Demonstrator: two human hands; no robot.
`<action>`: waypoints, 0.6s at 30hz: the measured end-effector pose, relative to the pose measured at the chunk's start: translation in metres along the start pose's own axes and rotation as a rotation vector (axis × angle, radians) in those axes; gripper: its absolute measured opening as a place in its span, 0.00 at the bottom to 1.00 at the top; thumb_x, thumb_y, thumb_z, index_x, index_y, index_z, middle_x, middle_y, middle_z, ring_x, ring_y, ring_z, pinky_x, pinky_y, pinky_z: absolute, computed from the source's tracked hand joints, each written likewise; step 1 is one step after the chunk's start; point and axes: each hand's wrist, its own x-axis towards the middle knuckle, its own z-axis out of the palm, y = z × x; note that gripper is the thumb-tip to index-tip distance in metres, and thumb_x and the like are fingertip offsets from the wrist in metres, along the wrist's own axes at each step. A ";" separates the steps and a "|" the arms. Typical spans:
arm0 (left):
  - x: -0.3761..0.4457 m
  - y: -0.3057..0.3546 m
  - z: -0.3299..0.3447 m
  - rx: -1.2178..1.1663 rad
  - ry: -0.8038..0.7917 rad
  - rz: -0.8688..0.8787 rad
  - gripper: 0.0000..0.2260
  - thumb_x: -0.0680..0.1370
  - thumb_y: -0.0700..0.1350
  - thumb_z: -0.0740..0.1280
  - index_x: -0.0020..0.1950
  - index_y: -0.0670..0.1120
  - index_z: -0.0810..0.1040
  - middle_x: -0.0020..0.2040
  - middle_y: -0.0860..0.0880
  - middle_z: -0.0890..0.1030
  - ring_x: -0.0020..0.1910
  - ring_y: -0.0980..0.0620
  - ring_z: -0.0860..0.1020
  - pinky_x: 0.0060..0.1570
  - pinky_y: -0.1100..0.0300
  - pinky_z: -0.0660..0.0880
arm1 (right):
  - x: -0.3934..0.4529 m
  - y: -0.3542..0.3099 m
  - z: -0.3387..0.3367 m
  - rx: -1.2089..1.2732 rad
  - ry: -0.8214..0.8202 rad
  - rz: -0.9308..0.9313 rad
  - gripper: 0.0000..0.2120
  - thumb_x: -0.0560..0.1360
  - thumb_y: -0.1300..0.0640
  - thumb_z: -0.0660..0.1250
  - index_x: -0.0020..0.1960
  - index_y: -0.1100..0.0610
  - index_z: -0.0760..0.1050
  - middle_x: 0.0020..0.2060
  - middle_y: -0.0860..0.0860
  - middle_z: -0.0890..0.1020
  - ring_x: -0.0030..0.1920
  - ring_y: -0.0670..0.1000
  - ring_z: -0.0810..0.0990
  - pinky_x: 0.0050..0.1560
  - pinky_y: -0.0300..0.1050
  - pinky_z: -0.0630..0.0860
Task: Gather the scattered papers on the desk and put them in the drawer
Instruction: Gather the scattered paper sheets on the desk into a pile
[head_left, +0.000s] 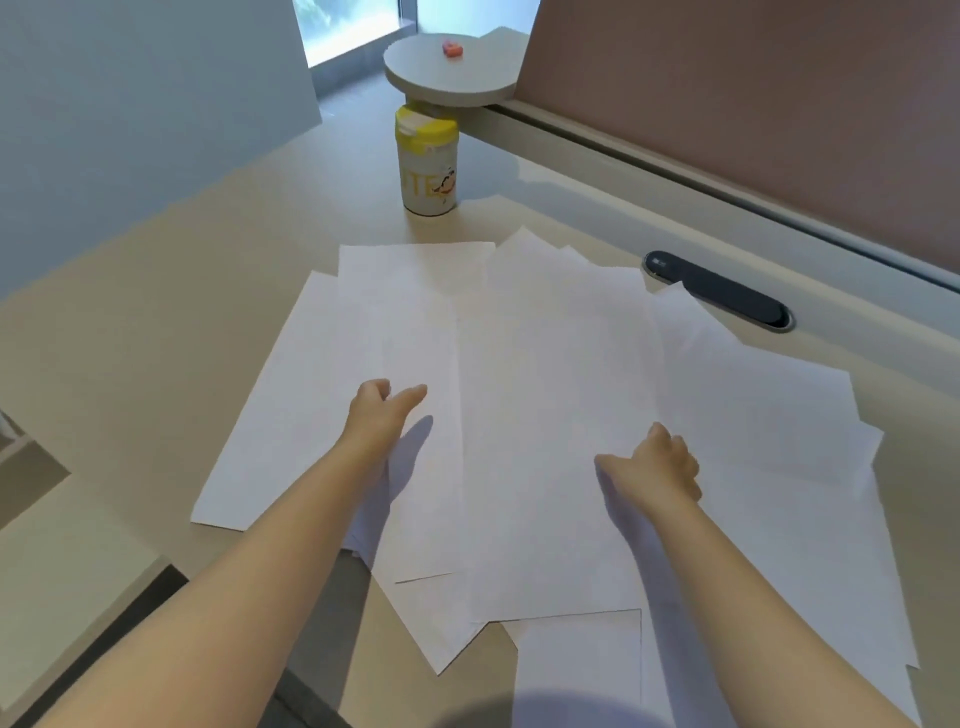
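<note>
Loose white paper sheets (545, 415) are spread overlapping across the beige bench (156, 322), some hanging past its near edge. The left hand (382, 415) is laid on the left sheets, thumb apart, fingers hidden, so its grip cannot be told. The right hand (657, 465) is rested on the right sheets with fingers loosely curled, nothing seen gripped. Beyond the sheets a yellow-lidded white canister (427, 163) is stood under a round grey shelf (452, 73); right of the sheets, a black oval grommet (719, 288) is set into the bench.
</note>
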 end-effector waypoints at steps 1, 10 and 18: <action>0.002 0.001 0.003 -0.030 -0.033 -0.016 0.26 0.76 0.48 0.63 0.71 0.41 0.61 0.74 0.46 0.62 0.73 0.46 0.62 0.69 0.54 0.60 | -0.002 -0.001 0.001 0.004 -0.014 -0.011 0.32 0.70 0.52 0.65 0.70 0.60 0.57 0.69 0.57 0.63 0.69 0.59 0.61 0.66 0.55 0.64; 0.014 0.002 0.004 0.098 0.075 0.038 0.18 0.73 0.33 0.64 0.62 0.38 0.69 0.56 0.41 0.76 0.47 0.45 0.76 0.43 0.66 0.72 | -0.021 -0.016 0.006 0.695 -0.173 -0.087 0.24 0.75 0.65 0.60 0.70 0.61 0.60 0.64 0.52 0.70 0.57 0.49 0.71 0.36 0.27 0.67; 0.038 0.001 -0.033 0.600 0.111 0.117 0.13 0.77 0.44 0.61 0.35 0.42 0.66 0.41 0.42 0.73 0.56 0.37 0.74 0.52 0.50 0.69 | -0.009 -0.023 0.009 0.861 -0.102 0.057 0.06 0.74 0.68 0.60 0.46 0.58 0.69 0.33 0.53 0.68 0.36 0.55 0.71 0.32 0.43 0.71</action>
